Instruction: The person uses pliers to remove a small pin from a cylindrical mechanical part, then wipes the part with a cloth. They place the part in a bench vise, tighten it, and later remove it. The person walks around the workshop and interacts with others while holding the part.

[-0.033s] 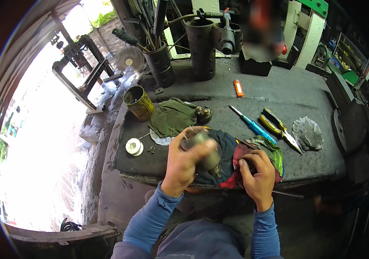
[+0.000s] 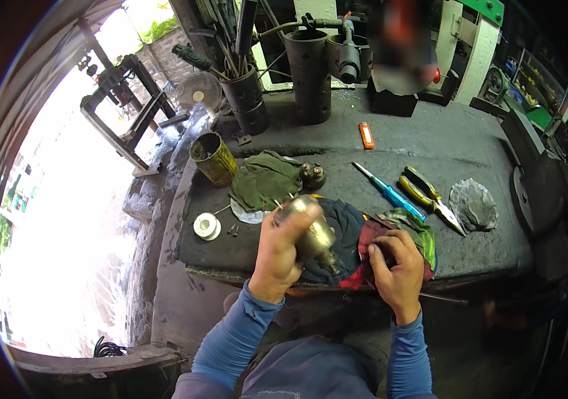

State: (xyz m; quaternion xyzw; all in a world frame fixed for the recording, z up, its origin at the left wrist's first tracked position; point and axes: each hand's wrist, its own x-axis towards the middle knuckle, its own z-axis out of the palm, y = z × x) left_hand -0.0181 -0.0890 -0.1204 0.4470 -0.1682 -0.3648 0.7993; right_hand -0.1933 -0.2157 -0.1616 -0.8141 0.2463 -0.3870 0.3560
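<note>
My left hand [image 2: 281, 249] grips a brass-coloured metal cylinder [image 2: 316, 237] with a narrow stepped end pointing down and thin posts at its top. It is held above a dark blue rag [image 2: 348, 233]. My right hand [image 2: 398, 269] is closed, fingers curled and thumb against them, over a red cloth [image 2: 367, 249] beside a green rag [image 2: 422, 236]. What its fingers hold, if anything, is hidden. Beyond my left hand lie an olive cloth [image 2: 267, 179] and a dark round part with two studs [image 2: 312, 175]. Small screws [image 2: 233, 230] sit by a white spool of wire [image 2: 207, 227].
A blue-handled screwdriver [image 2: 390, 193], yellow-handled pliers [image 2: 431, 199] and a crumpled grey cloth [image 2: 474, 206] lie to the right. An orange box cutter [image 2: 366, 135] is farther back. A yellowish can [image 2: 215, 159], a tool-filled pot [image 2: 245, 100] and a tall dark cylinder [image 2: 308, 76] stand behind.
My left hand has turned slightly, rolling the metal cylinder so its shiny brass side shows; before, it was blurred. My right hand stays where it was.
</note>
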